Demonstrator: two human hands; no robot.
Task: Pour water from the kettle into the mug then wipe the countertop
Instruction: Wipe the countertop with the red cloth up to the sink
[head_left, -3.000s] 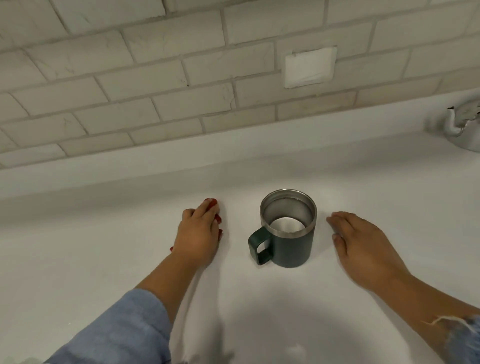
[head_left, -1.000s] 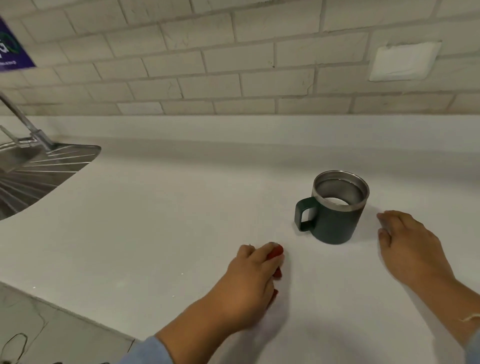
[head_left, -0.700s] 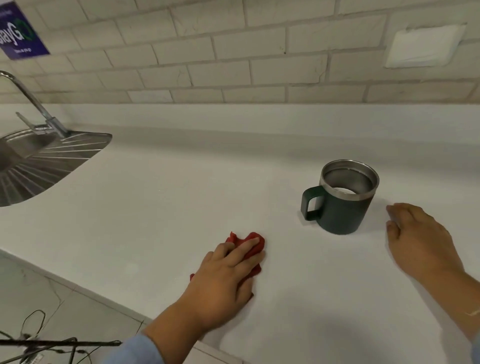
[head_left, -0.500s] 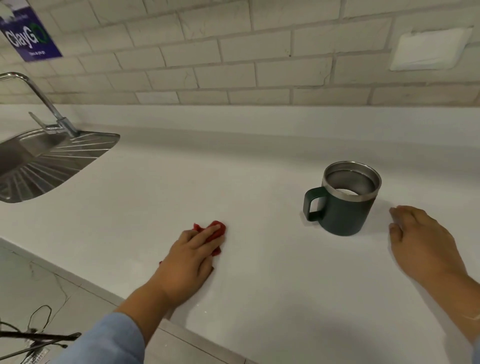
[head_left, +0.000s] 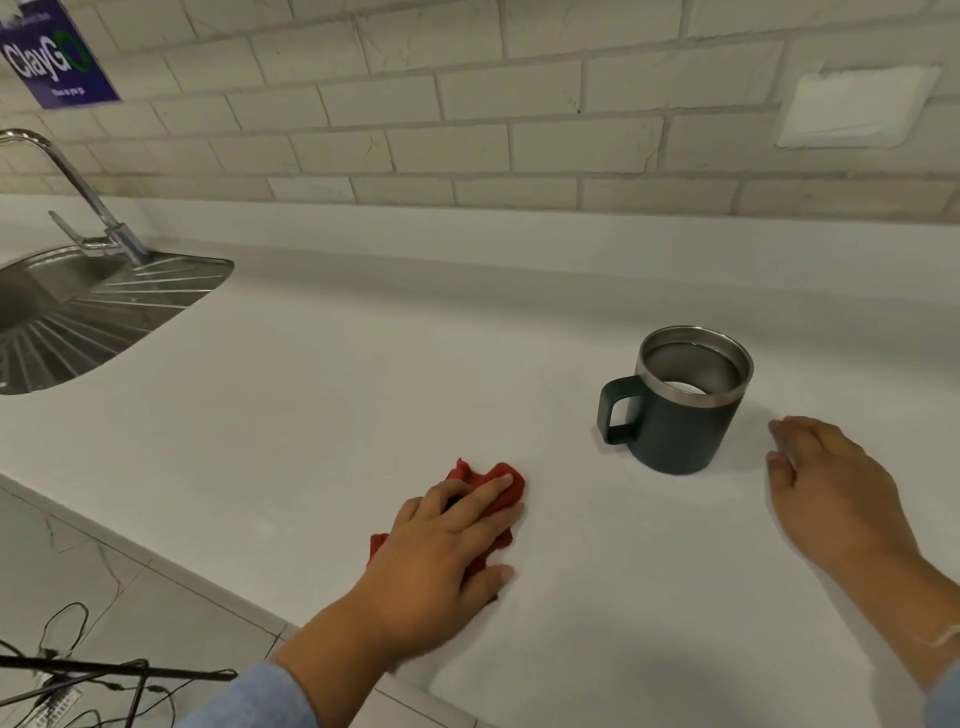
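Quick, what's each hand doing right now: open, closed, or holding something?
Left hand: open, fingers flat, pressing the crumpled red cloth onto the white countertop.
Right hand: open, resting on the countertop, holding nothing.

**Colour and Pattern Findings**

Cloth (head_left: 493, 483): plain red. Mug (head_left: 675, 436): dark green body, silver steel rim and interior. Countertop (head_left: 363, 389): plain white. Backsplash tiles (head_left: 467, 104): off-white, brick-laid, faintly veined. Sign (head_left: 52, 57): purple, white lettering. Sink (head_left: 104, 312): silver steel, drainboard ribbed in fanned lines. Sleeve (head_left: 260, 696): light blue.
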